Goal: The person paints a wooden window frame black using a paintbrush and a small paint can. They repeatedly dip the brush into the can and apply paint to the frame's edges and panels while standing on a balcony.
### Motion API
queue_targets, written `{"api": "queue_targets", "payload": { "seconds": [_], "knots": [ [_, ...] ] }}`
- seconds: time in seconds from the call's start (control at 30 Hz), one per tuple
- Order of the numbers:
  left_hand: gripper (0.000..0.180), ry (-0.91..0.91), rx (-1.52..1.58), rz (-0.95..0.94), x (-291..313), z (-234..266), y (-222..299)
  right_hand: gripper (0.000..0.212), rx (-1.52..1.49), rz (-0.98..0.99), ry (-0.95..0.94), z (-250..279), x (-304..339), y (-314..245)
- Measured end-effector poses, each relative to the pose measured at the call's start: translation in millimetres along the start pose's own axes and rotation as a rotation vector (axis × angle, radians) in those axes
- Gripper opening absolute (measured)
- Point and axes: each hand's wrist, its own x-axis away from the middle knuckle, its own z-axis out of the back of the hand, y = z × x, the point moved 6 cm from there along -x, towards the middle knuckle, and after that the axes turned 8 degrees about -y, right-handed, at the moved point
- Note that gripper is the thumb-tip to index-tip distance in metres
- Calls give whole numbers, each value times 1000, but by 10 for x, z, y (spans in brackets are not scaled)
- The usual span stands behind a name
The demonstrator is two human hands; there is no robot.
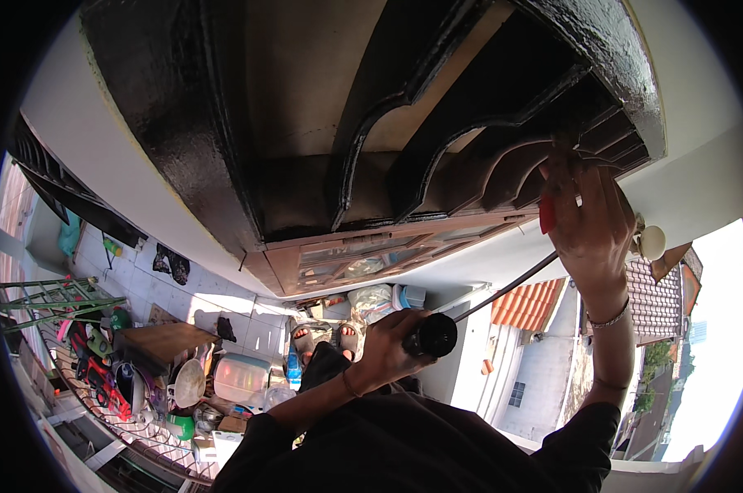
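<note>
My right hand (589, 226) is raised to the right end of a dark wooden louvred frame (170, 123). Its fingers are closed round a paintbrush with a red handle (546, 215); the dark brush end meets the curved slats (511, 168) and is hard to make out. The slats and frame edges shine glossy black on the left and look browner near the brush. Lower down, in front of my body, my left hand (392, 349) is wrapped round a black cylindrical can (434, 335). What the can holds does not show.
Below the slats is a brown glazed wooden panel (363, 255). At the lower left, a green metal ladder (55, 294), a wooden board (170, 337) and a plastic box (240, 376) stand on the tiled floor (256, 333). Tiled roofs (526, 304) lie beyond on the right.
</note>
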Motion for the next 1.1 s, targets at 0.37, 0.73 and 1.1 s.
{"api": "queue_targets", "payload": {
  "seconds": [0.37,0.73,1.1],
  "knots": [
    [69,18,12,24,17,33,-9,33,53,81,55,152,-16,-120],
    [68,9,23,18,19,37,-18,22,141,58,121,203,-268,-108],
    [67,20,31,-16,17,56,31,31,178,51,57,-161,-392,53]
  ]
}}
